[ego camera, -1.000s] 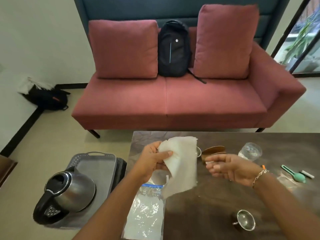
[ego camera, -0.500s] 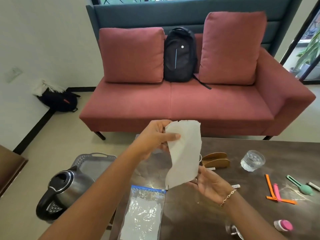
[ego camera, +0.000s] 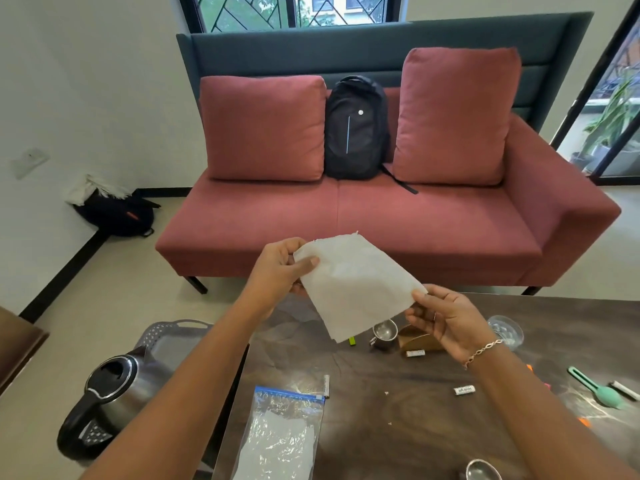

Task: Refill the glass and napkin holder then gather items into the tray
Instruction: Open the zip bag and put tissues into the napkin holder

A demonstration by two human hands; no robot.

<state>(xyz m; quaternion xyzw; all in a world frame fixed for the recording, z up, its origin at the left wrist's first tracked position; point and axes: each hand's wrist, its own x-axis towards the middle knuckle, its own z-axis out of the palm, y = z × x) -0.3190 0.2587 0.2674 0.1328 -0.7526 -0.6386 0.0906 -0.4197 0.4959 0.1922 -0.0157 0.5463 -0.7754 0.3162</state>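
A white napkin is held spread in the air above the far edge of the dark table. My left hand pinches its upper left corner and my right hand pinches its lower right corner. The wooden napkin holder stands on the table, partly hidden behind my right hand. A clear glass with water stands to the holder's right. A grey tray lies left of the table with a steel kettle on it. A zip bag of napkins lies at the table's near left.
A small steel cup stands by the holder, another steel cup at the near edge. Batteries, a green spoon and orange sticks lie on the right. A red sofa with a black backpack faces the table.
My right hand rose from below the napkin and took hold of its lower corner, so the napkin now stretches flat between both hands. The view tilted up and back.
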